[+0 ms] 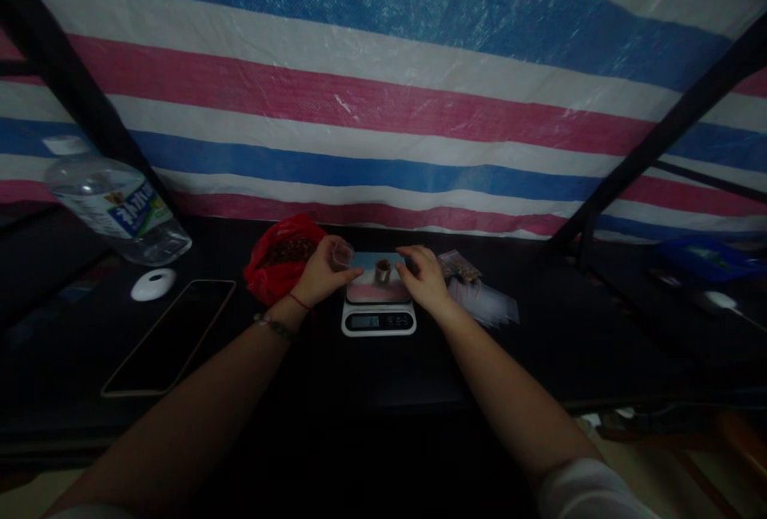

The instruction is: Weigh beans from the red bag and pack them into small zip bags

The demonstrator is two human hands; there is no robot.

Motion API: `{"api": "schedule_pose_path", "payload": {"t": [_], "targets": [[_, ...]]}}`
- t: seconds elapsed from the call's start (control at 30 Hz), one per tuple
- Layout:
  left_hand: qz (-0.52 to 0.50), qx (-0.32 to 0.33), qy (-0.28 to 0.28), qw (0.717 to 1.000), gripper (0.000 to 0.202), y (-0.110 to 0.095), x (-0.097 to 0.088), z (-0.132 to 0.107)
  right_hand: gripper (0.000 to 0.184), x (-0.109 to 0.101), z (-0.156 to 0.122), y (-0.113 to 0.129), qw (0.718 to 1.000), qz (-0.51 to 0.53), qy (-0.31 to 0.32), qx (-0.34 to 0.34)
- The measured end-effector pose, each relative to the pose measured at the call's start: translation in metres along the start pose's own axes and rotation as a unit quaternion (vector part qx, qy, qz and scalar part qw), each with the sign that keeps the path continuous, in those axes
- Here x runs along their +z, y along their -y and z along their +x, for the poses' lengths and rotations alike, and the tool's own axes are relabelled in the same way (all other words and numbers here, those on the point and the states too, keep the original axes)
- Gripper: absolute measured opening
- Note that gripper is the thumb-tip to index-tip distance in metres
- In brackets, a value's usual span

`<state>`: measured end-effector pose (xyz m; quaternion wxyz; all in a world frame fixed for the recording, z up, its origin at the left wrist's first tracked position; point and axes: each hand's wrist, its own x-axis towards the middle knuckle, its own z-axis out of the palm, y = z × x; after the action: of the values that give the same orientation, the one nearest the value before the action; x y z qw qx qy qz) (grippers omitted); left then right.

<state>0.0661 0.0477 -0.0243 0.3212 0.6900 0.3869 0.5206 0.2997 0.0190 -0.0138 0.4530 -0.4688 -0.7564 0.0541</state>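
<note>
A white kitchen scale (379, 327) with a lit display stands on the dark table in front of me. On its plate sits a small cup (383, 271) with brown contents. My left hand (323, 270) is closed on a small clear plastic cup (343, 255) at the plate's left edge. My right hand (424, 273) hovers at the plate's right side, fingers apart, close to the cup on the scale but not gripping it. Left of the scale, a red plastic bag (269, 275) lies open with dark brown bits (288, 251) inside, partly behind my left hand.
Small filled zip bags (460, 266) and flat clear bags (488, 305) lie right of my right hand. At left are a phone (171, 339), a white mouse (153, 285) and a large plastic bottle (123, 204). A striped sheet (383, 128) hangs behind the table (371, 379).
</note>
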Motion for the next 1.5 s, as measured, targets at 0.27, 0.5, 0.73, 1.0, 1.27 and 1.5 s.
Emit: {"api": "schedule_pose_path", "payload": {"t": [0.27,0.5,0.73,1.0,1.27,1.5], "targets": [[0.056,0.012,0.026,0.998,0.052,-0.003,0.002,-0.002,0.025,0.001,0.000,-0.003,1.000,0.000,0.010,0.001],[0.086,0.031,0.020,0.996,0.046,0.001,0.000,-0.002,0.043,0.011,0.000,-0.005,0.998,-0.015,0.068,0.008],[0.083,0.072,0.076,0.991,0.037,-0.014,-0.003,-0.006,0.036,0.018,0.002,-0.003,0.997,0.015,0.049,0.050],[0.078,0.165,0.144,0.972,0.042,-0.026,-0.008,-0.016,0.043,0.045,0.066,0.026,0.993,0.102,0.053,0.020],[0.062,0.189,0.109,0.974,0.041,-0.029,-0.012,-0.019,0.044,0.107,0.103,0.037,0.955,0.158,0.251,0.016],[0.066,0.178,0.127,0.974,0.041,-0.035,-0.009,-0.020,0.046,0.110,0.109,0.043,0.953,0.120,0.280,0.007]]}}
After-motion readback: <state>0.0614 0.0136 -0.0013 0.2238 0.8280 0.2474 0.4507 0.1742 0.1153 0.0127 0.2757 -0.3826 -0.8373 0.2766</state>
